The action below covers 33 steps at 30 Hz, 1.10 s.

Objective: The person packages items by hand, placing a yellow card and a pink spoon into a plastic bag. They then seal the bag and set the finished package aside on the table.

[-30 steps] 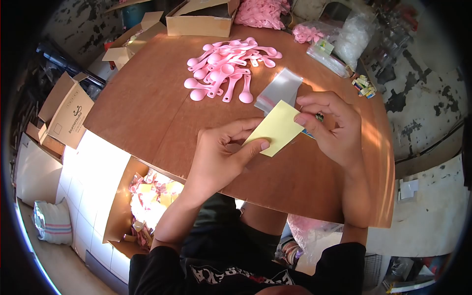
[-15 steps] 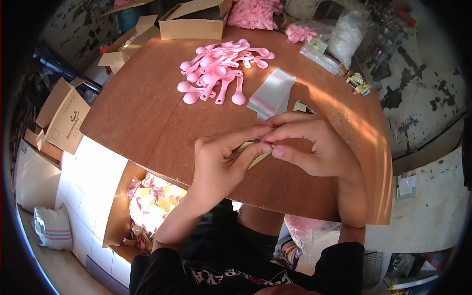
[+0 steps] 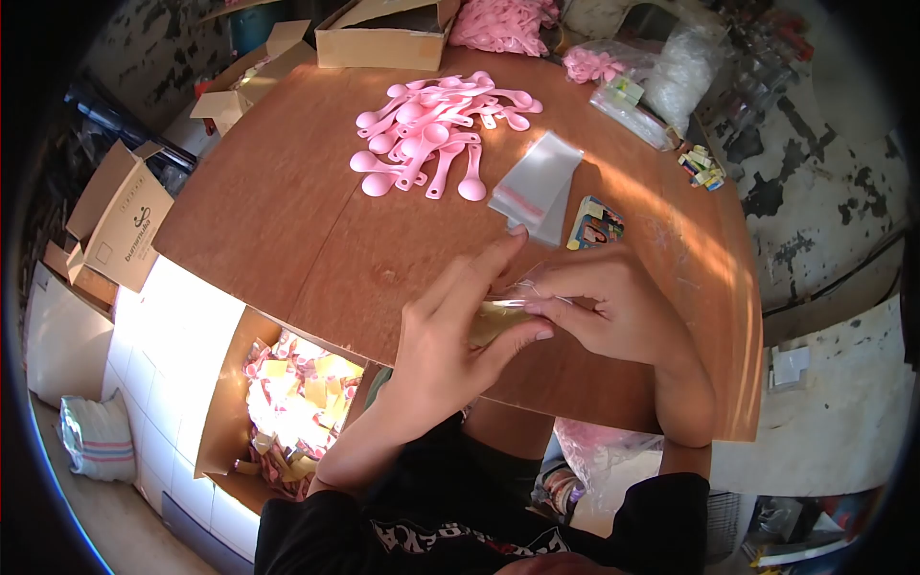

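Observation:
My right hand (image 3: 613, 302) pinches the edge of a small clear plastic bag (image 3: 526, 289) between thumb and fingers. A yellowish card (image 3: 491, 323) shows with the bag, partly hidden by my hands. My left hand (image 3: 450, 331) is around the card's left side, its fingers stretched forward and its thumb apart. Whether the left palm touches the card is hard to see. Just beyond my hands lie a stack of clear plastic sleeves (image 3: 539, 182) and a small stack of printed cards (image 3: 595, 224).
Pink measuring spoons (image 3: 426, 139) lie piled on the wooden table (image 3: 278, 220). Behind them are a cardboard box (image 3: 379, 50) and a bag of pink pieces (image 3: 503, 24). An open box of packets (image 3: 297, 402) sits below the table's left edge. Small boxes (image 3: 701, 167) lie at the right.
My left fingers have opened from their pinch and stretched forward. My right hand has shifted slightly down and right, still pinching the bag. The printed cards are now less covered.

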### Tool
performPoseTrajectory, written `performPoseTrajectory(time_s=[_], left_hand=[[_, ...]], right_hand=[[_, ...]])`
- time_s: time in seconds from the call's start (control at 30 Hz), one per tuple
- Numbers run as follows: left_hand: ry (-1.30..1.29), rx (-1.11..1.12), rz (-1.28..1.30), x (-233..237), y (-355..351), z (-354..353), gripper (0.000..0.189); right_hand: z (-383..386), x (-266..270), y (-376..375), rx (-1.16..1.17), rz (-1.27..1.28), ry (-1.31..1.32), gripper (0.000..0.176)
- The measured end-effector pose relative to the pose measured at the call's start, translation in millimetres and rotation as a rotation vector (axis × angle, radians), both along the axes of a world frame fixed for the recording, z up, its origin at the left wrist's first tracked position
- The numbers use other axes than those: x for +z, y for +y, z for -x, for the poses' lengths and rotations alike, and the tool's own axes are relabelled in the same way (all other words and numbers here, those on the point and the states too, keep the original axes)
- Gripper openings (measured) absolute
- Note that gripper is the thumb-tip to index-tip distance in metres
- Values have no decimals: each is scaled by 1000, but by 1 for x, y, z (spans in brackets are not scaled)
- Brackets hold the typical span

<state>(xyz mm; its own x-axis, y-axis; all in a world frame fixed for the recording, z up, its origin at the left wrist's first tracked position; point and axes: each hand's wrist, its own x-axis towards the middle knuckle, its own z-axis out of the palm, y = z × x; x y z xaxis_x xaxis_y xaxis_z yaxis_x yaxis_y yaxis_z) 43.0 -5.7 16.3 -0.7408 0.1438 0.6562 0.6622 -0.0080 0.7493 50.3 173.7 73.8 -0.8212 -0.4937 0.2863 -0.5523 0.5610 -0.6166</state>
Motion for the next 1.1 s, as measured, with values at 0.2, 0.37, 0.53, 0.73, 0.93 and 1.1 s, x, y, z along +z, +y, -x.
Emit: performPoseTrajectory(time_s=[0.2, 0.37, 0.53, 0.73, 0.93, 1.1], left_hand=[[-174, -164, 82, -28, -27, 2, 37], [-335, -81, 28, -37, -42, 8, 33], [-365, -125, 4, -39, -47, 7, 35], [-432, -162, -29, -39, -56, 11, 39], [-536, -313, -147, -44, -56, 13, 47], [-551, -325, -142, -46, -56, 13, 52]], right_hand=[[18, 3, 2, 239, 78, -190, 9], [94, -19, 7, -270, 364, -307, 18], [190, -57, 13, -518, -155, 27, 23], [214, -78, -10, -715, -427, 30, 33], [216, -84, -4, -823, -251, -110, 38], [157, -59, 11, -521, 312, -126, 15]])
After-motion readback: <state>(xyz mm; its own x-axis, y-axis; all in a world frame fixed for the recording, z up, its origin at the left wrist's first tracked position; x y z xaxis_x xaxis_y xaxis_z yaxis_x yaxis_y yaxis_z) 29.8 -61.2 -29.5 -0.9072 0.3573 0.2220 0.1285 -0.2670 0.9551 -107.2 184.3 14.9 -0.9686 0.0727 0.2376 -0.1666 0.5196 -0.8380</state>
